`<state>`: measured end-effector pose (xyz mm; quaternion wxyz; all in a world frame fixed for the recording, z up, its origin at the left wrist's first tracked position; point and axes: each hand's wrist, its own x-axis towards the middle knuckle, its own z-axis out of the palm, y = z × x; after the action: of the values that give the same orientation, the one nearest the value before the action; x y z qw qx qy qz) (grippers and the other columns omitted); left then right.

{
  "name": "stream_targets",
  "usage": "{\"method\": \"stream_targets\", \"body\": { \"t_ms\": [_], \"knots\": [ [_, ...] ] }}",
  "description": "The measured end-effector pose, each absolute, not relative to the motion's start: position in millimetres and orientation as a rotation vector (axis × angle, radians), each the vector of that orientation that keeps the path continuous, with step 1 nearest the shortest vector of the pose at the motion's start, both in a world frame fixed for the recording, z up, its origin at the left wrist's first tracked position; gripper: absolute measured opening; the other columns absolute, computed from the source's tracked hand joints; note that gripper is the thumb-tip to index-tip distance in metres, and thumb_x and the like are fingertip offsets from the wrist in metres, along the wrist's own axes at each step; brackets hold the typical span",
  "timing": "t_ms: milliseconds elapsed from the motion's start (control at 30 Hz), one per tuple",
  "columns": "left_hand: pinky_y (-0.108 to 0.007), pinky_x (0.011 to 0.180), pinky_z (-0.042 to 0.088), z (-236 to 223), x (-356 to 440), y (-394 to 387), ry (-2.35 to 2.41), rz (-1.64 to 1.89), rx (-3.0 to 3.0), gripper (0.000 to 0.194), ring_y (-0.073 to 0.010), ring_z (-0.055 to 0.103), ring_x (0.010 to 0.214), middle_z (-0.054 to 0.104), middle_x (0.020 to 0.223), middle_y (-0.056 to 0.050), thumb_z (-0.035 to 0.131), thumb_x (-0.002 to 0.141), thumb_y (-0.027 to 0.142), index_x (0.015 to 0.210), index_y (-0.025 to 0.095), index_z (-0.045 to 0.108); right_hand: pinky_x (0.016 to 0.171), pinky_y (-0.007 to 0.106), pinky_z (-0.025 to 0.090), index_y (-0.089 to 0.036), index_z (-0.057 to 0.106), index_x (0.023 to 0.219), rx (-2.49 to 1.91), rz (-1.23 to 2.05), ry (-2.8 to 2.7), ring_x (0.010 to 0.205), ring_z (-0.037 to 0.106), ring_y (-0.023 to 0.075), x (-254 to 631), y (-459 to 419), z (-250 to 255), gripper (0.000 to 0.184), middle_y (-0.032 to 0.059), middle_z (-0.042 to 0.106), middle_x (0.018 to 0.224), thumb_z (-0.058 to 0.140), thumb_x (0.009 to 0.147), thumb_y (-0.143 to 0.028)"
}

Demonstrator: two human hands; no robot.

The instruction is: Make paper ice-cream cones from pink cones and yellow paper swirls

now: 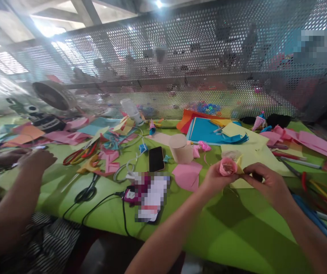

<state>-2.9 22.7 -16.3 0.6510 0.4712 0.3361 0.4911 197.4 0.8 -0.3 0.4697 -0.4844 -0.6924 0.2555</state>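
Observation:
My left hand [213,178] is closed around a pink paper flower [228,166], its round top tilted towards me. Against the flower's right side stands a small piece of yellow paper [240,164]. My right hand [266,182] pinches the lower edge of that yellow piece between thumb and fingers. Both hands are raised above the green table [209,228]. Under and behind them lies a large pale yellow sheet [262,152]. A cut pink paper piece [187,176] rests on the table to the left of my left hand.
A beige cup-like cylinder [181,149], a dark phone [156,159] and blue sheets [206,131] lie ahead. Black scissors [86,192], a yellow glue gun [90,164] and cables are leftward. Another person's hands [36,160] work at far left. Red-handled pliers [303,180] lie right.

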Motion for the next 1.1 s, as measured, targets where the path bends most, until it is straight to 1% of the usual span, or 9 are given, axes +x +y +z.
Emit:
{"method": "stream_targets", "body": {
  "t_ms": [100, 233, 333, 433, 567, 700, 833, 967, 1100],
  "knots": [
    [-0.033, 0.083, 0.052, -19, -4, 24, 0.758, 1.012, 1.091, 0.057, -0.0158, 0.064, 0.082, 0.073, 0.089, -0.005, 0.105, 0.053, 0.041, 0.091, 0.013, 0.073, 0.064, 0.032, 0.05, -0.028, 0.077, 0.089, -1.165, 0.584, -1.638, 0.072, 0.061, 0.0187, 210, 2, 2, 0.021, 0.0017, 0.071, 0.086, 0.081, 0.09, -0.048],
    [-0.033, 0.083, 0.05, -27, -1, 24, 0.752, 0.898, 1.157, 0.056, -0.0156, 0.062, 0.083, 0.068, 0.087, -0.002, 0.105, 0.054, 0.035, 0.094, 0.015, 0.071, 0.075, 0.034, 0.053, -0.03, 0.077, 0.102, -1.147, 0.669, -1.541, 0.084, 0.067, 0.0207, 221, -4, 1, 0.018, 0.0002, 0.074, 0.094, 0.083, 0.091, -0.043],
    [-0.034, 0.085, 0.051, -31, 1, 25, 0.735, 0.872, 1.174, 0.063, -0.0164, 0.062, 0.085, 0.068, 0.09, -0.001, 0.104, 0.057, 0.032, 0.109, 0.016, 0.072, 0.077, 0.035, 0.055, -0.03, 0.077, 0.105, -1.139, 0.65, -1.613, 0.086, 0.068, 0.0216, 216, -11, 4, 0.016, 0.0008, 0.075, 0.097, 0.082, 0.093, -0.04],
    [-0.034, 0.088, 0.051, -32, 1, 25, 0.694, 0.878, 1.21, 0.071, -0.0191, 0.064, 0.093, 0.071, 0.102, -0.004, 0.101, 0.063, 0.03, 0.124, 0.016, 0.068, 0.076, 0.036, 0.056, -0.029, 0.077, 0.102, -1.116, 0.532, -1.723, 0.084, 0.068, 0.0215, 209, -17, 12, 0.01, 0.0016, 0.075, 0.096, 0.079, 0.095, -0.037],
    [-0.037, 0.094, 0.051, -32, -2, 25, 0.705, 0.914, 1.302, 0.062, -0.0224, 0.064, 0.101, 0.071, 0.11, -0.007, 0.095, 0.071, 0.03, 0.123, 0.016, 0.065, 0.074, 0.035, 0.057, -0.03, 0.076, 0.102, -1.078, 0.397, -1.822, 0.082, 0.07, 0.0206, 204, -20, 19, 0.004, 0.0016, 0.076, 0.098, 0.076, 0.097, -0.031],
    [-0.038, 0.096, 0.052, -35, -4, 22, 0.725, 0.938, 1.372, 0.057, -0.0244, 0.065, 0.105, 0.069, 0.113, -0.008, 0.093, 0.075, 0.029, 0.12, 0.016, 0.061, 0.077, 0.034, 0.059, -0.031, 0.077, 0.104, -1.062, 0.372, -1.883, 0.086, 0.074, 0.0218, 201, -21, 22, 0.007, 0.002, 0.078, 0.101, 0.075, 0.098, -0.028],
    [-0.038, 0.093, 0.055, -39, -3, 20, 0.735, 0.891, 1.369, 0.059, -0.0235, 0.065, 0.102, 0.068, 0.111, -0.007, 0.094, 0.076, 0.032, 0.121, 0.019, 0.058, 0.076, 0.033, 0.061, -0.03, 0.08, 0.099, -1.025, 0.455, -1.858, 0.088, 0.075, 0.0229, 197, -20, 24, 0.005, 0.0035, 0.078, 0.099, 0.078, 0.096, -0.033],
    [-0.034, 0.086, 0.055, -35, -2, 19, 0.689, 0.829, 1.354, 0.064, -0.0206, 0.064, 0.098, 0.065, 0.108, -0.005, 0.096, 0.073, 0.032, 0.121, 0.019, 0.055, 0.071, 0.031, 0.06, -0.03, 0.082, 0.096, -1.013, 0.618, -1.807, 0.085, 0.074, 0.0217, 195, -17, 23, 0.015, 0.0039, 0.077, 0.096, 0.081, 0.094, -0.044],
    [-0.034, 0.087, 0.054, -27, -3, 18, 0.669, 0.802, 1.332, 0.071, -0.0208, 0.063, 0.1, 0.064, 0.107, -0.005, 0.101, 0.066, 0.033, 0.119, 0.018, 0.056, 0.08, 0.035, 0.062, -0.032, 0.084, 0.1, -1.007, 0.713, -1.845, 0.09, 0.075, 0.0231, 198, -16, 22, 0.02, 0.0038, 0.079, 0.1, 0.076, 0.097, -0.05]
  ]
}}
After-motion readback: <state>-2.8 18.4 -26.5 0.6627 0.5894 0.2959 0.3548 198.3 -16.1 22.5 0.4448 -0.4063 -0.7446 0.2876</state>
